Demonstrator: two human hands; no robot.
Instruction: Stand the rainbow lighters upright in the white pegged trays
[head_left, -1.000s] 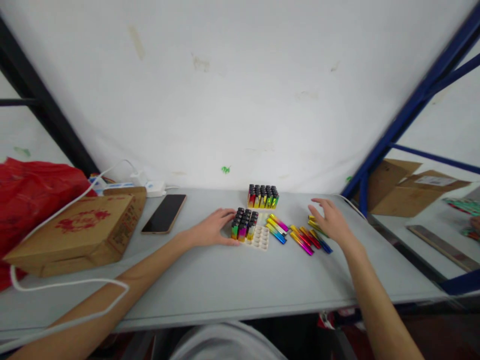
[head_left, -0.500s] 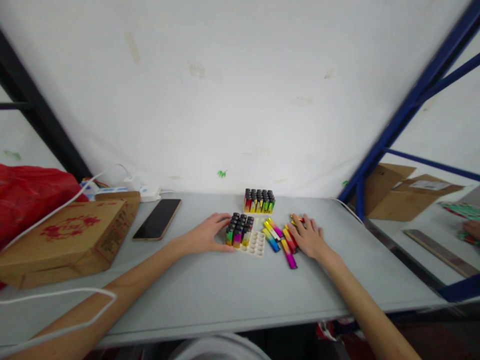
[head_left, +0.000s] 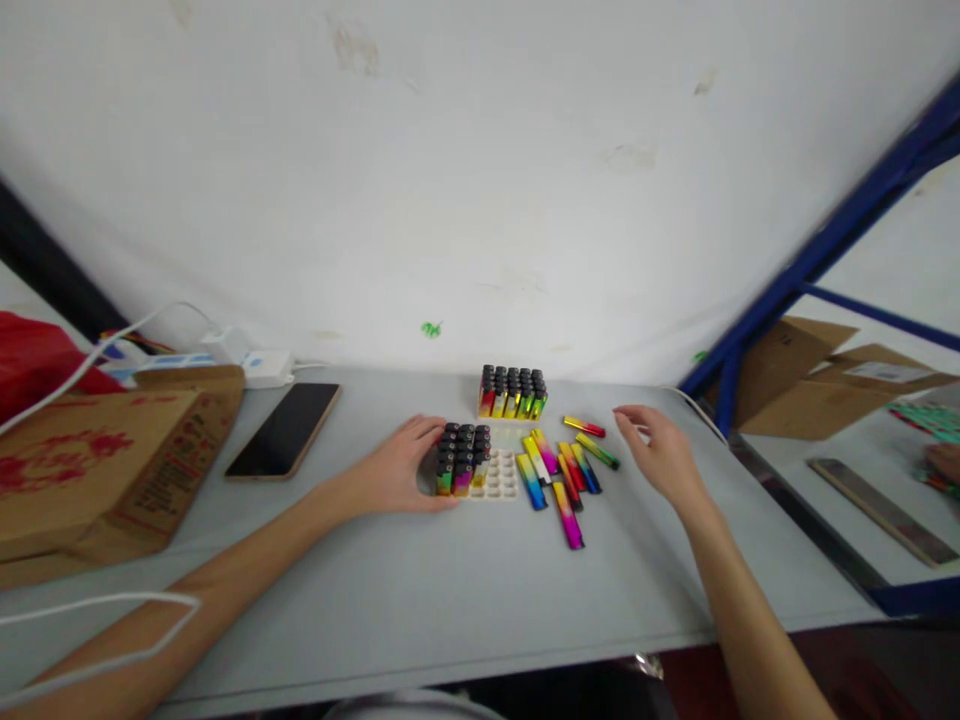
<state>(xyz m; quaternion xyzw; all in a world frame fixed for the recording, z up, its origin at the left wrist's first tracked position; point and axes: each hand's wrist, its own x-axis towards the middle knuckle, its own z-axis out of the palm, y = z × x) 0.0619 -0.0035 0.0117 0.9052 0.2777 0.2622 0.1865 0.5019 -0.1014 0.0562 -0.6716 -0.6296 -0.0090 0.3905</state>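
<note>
My left hand (head_left: 401, 468) cups the left side of a block of upright lighters (head_left: 463, 462) with black tops, thumb at the front and fingers at the back. These lighters stand in a white tray with holes (head_left: 502, 474), whose right part shows bare holes. To the right of the tray, several loose lighters (head_left: 569, 473) in yellow, pink, blue, red and green lie on the table. My right hand (head_left: 655, 450) hovers just right of them, thumb and fingers slightly apart and nothing visible in it. Behind stands a second, filled block of lighters (head_left: 513, 393).
A phone (head_left: 285, 432) lies left on the grey table (head_left: 420, 580), beside a cardboard box (head_left: 97, 460). White chargers (head_left: 266, 368) and cables sit near the wall. Blue rack posts (head_left: 750, 330) rise at right; beyond them are an opened carton (head_left: 795, 380) and another person's hand (head_left: 943, 460).
My right hand has lifted off the loose lighters and moved right, leaving them spread out and uncovered. My left hand stays at the lighter block. The view has shifted slightly.
</note>
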